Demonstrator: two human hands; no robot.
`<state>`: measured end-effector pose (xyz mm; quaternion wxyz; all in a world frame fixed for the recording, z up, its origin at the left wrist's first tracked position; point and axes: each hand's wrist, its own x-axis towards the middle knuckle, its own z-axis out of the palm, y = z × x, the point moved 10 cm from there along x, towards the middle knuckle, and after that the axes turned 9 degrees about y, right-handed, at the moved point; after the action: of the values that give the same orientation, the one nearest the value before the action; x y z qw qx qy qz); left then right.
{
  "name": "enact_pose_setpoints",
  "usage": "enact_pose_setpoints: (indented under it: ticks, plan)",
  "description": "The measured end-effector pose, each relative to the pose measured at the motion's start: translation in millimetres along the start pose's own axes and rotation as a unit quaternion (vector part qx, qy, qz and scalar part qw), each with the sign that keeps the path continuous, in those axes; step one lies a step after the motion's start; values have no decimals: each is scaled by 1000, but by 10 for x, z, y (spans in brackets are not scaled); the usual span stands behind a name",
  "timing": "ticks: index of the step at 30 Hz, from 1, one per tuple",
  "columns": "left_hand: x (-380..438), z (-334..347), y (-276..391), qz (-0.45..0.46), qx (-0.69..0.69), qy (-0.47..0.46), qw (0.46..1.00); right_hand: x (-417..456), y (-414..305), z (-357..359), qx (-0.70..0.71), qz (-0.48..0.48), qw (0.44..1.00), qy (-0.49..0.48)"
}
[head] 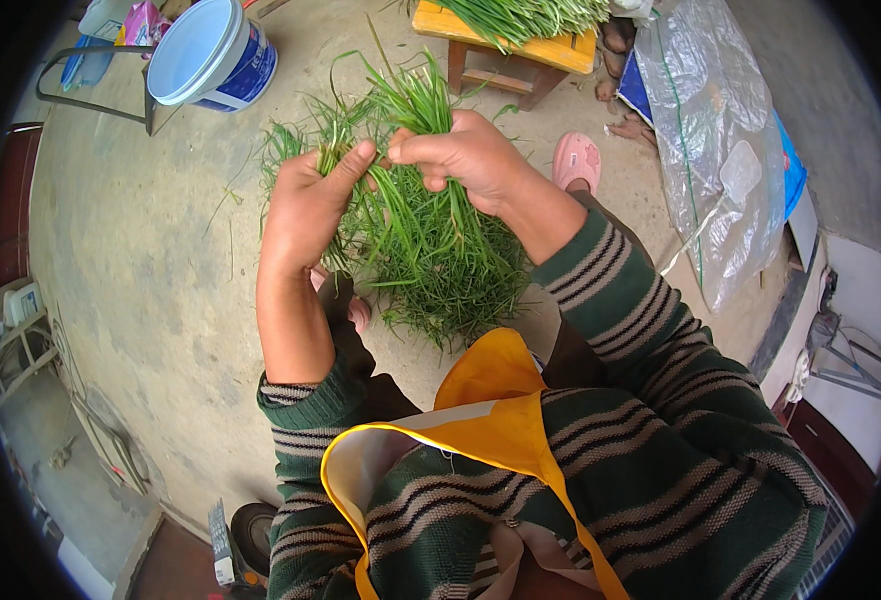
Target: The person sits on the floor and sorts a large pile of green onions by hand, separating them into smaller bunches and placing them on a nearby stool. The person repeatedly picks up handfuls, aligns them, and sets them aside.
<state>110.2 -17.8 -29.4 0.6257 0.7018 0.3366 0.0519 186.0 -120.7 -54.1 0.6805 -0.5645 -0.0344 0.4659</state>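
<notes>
My left hand (320, 195) grips a small bunch of green leafy stems (391, 206), its thumb pressed along them. Close beside it, my right hand (466, 161) is closed round a thicker bunch of the same long, grass-like greens (418, 97); stems stick up above the fist and leaves hang below it. The fingertips of both hands nearly meet. Beneath them, a loose heap of thin green leaves (448, 292) lies on the concrete floor between my feet.
A wooden stool (504, 41) bearing more greens (530, 15) stands ahead. A white and blue plastic bucket (219, 56) is at the upper left. Clear plastic sheeting (718, 150) lies to the right, near a pink clog (577, 161) on my foot.
</notes>
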Motion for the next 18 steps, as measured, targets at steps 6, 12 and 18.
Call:
enact_pose_setpoints:
  ticks: [6,12,18]
  plan:
    - [-41,-8,-7,-26,15,-35,999,45,-2,-104,-22,-24,999,35]
    - [1,-336,-32,-55,-115,33,991,84,-120,-304,-33,-39,996,71]
    - [109,-603,-69,-32,-341,52,938,83,-105,-381,-60,-34,993,98]
